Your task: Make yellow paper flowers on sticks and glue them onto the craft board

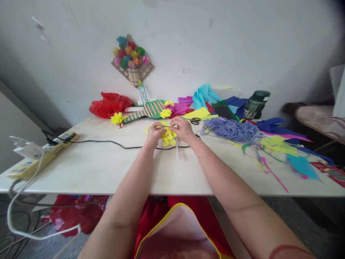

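Note:
Both my hands meet over the middle of the white table (pixel 102 165). My left hand (pixel 153 133) and my right hand (pixel 183 130) are closed on a crumpled yellow paper flower (pixel 168 137), pinching its top from either side. A thin white stick (pixel 177 149) hangs down from the flower toward the table. A black cable (pixel 113 142) runs along the tabletop just behind my hands.
A yellow power strip (pixel 43 154) lies at the left edge. Behind my hands lie a striped green paddle with paper flowers (pixel 151 109), a red bag (pixel 109 104), scissors (pixel 194 121), purple yarn (pixel 229 129), coloured paper scraps (pixel 280 144) and a green tool (pixel 256 104).

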A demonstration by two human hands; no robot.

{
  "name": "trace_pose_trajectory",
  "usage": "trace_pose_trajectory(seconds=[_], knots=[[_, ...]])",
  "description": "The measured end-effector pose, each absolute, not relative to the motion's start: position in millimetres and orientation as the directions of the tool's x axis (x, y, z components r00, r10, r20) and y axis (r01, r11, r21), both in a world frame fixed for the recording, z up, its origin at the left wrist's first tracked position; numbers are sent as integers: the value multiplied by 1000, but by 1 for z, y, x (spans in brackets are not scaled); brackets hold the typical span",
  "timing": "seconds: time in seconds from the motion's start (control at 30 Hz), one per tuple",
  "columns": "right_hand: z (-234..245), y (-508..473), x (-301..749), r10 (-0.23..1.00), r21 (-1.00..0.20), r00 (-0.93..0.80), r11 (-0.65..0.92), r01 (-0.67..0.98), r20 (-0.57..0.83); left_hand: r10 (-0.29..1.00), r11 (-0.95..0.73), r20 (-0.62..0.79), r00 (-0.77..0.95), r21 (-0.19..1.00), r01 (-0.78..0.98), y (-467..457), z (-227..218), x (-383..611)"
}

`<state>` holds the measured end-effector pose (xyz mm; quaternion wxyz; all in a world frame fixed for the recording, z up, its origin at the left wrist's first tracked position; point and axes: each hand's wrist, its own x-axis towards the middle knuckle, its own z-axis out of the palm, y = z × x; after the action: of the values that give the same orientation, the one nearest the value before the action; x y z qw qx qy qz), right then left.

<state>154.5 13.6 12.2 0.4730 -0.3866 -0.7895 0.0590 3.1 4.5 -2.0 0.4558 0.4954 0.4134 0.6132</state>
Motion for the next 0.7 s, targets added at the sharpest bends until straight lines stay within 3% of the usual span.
trace_pose_trajectory(seconds=[0.17,0.7], knots=[[10,16,155,715,-457,-245,632,626,654,965,-245,232,-118,963,-110,3,0,4],[9,17,156,685,-468,-218,662,585,695,949,-316,308,-71,938,-146,7,-4,4]])
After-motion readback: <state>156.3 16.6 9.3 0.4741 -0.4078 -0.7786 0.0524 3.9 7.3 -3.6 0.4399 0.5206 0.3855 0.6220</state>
